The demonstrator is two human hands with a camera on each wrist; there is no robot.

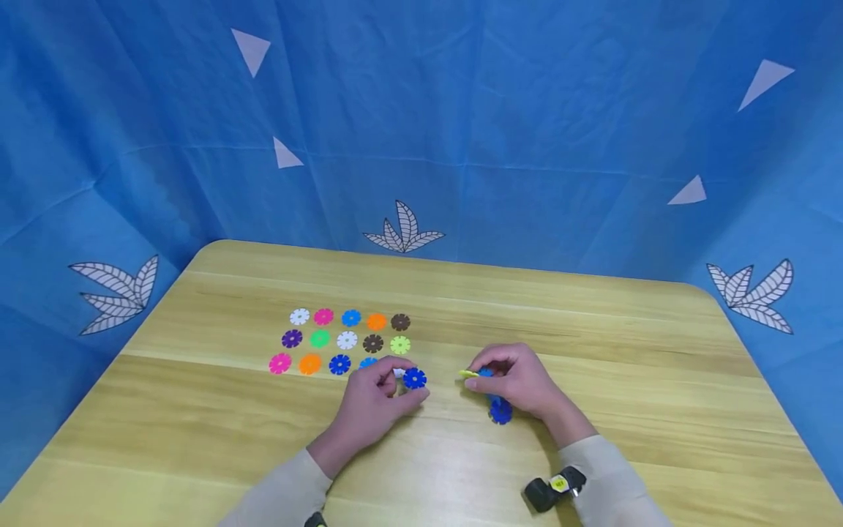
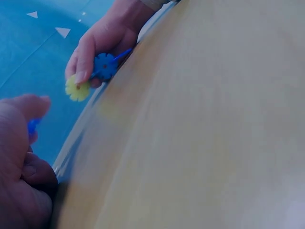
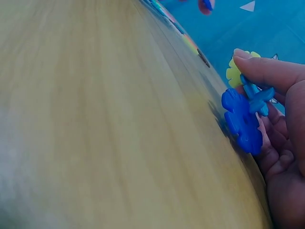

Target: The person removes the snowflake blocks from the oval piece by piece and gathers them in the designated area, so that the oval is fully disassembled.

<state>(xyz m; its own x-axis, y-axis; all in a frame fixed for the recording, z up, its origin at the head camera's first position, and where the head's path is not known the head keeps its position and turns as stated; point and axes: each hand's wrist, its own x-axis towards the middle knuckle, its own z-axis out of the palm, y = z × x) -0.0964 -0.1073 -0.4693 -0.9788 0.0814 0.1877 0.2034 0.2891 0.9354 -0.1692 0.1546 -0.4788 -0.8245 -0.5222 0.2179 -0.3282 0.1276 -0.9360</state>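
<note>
My left hand (image 1: 377,399) pinches a dark blue notched plastic disc (image 1: 415,378) between thumb and index finger, just above the table. In the left wrist view only a sliver of that disc (image 2: 33,126) shows. To the right, my right hand (image 1: 516,377) grips a small chain of interlocked discs. Its thumb presses on a yellow disc (image 3: 233,75), which joins light blue pieces (image 3: 260,101); a dark blue disc (image 3: 242,121) hangs at the chain's other end. A gap separates the two hands. Fingers hide part of the chain.
Loose notched discs lie in three rows on the wooden table (image 1: 263,454), among them a purple one (image 1: 292,338) and a lime one (image 1: 399,345). My left hand partly covers a light blue disc (image 1: 368,362). A blue curtain (image 1: 540,146) stands behind the table.
</note>
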